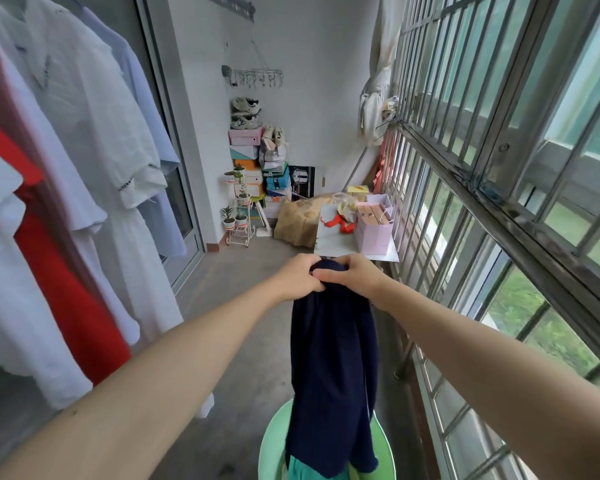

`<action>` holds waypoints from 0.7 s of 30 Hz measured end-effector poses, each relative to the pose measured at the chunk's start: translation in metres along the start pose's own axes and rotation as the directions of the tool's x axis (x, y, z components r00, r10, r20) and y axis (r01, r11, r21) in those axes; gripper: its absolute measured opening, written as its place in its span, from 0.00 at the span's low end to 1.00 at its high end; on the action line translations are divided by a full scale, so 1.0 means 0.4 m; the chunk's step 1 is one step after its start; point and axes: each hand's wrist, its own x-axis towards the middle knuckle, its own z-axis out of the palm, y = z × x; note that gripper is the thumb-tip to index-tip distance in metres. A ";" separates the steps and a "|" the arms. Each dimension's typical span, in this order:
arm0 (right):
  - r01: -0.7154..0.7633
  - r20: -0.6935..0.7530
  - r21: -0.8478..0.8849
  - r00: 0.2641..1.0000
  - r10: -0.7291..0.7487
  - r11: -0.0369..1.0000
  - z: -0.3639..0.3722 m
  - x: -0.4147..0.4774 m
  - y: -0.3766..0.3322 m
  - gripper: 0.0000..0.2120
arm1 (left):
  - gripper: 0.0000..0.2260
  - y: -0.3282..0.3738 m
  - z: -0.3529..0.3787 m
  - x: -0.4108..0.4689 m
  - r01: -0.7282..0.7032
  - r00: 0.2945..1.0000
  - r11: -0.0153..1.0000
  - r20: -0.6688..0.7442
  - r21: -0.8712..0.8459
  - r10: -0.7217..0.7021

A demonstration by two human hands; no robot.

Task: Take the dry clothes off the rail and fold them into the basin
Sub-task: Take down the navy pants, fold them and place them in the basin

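Between the two hands, a navy garment (333, 368) is held bunched at its top edge: the left hand (300, 277) and the right hand (355, 275) are both curled round the cloth, close together, so each grip is clamped on fabric. Below the grip the garment hangs limp, its lower end over the green basin (274, 445), where a teal cloth (305, 471) already lies. It is judged light, soft and unlikely to slip; folding would be helped by the grip being spread to the outer corners. Left of the grip, a white dress (101, 133) and a red garment (66, 299) are hung.
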 end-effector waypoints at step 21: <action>-0.368 -0.292 -0.408 0.920 0.263 0.836 0.078 -0.026 0.267 0.15 | 0.09 0.022 -0.249 -0.100 -0.034 0.814 0.985 -0.576 -0.170 -0.071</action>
